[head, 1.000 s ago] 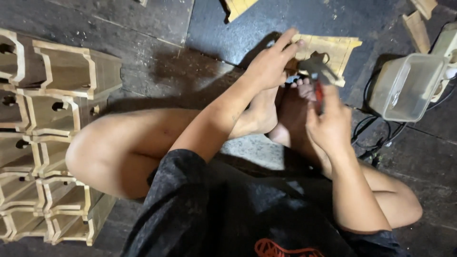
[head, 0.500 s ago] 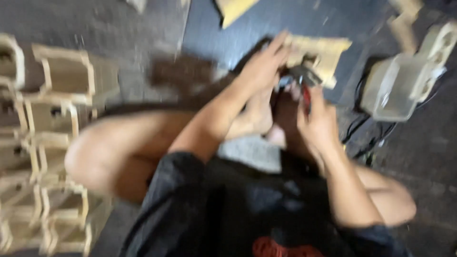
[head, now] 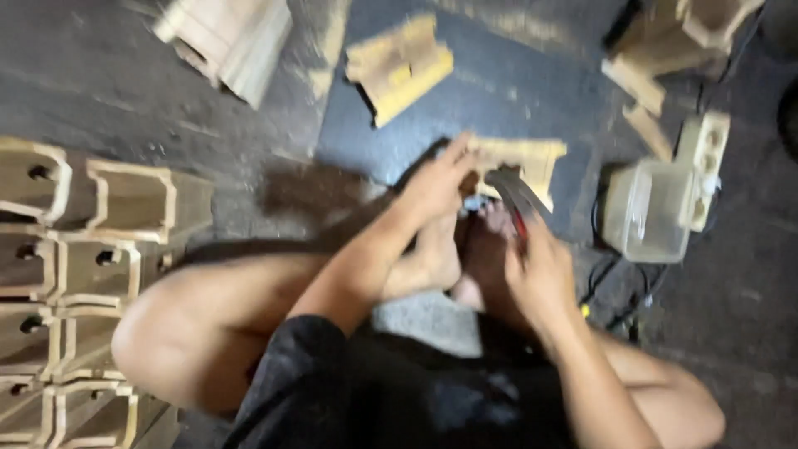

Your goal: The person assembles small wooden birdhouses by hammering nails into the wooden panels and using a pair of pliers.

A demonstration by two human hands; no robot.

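Note:
I sit on the floor with my bare feet together in front of me. My left hand presses on a pale wooden piece that lies on a dark mat just past my toes. My right hand grips a hand tool with a red handle and a grey metal head, its head resting at the wooden piece's near edge. The frame is blurred, so the tool's tip is hard to make out.
Stacked wooden frames fill the left edge. More wooden parts lie at the top: a block, a piece on the mat, and parts at the top right. A clear plastic box and black cables sit to the right.
The view has tilted so that more of the floor beyond my feet shows. My hands stay on the wooden piece and the tool, and the tool's head has shifted slightly.

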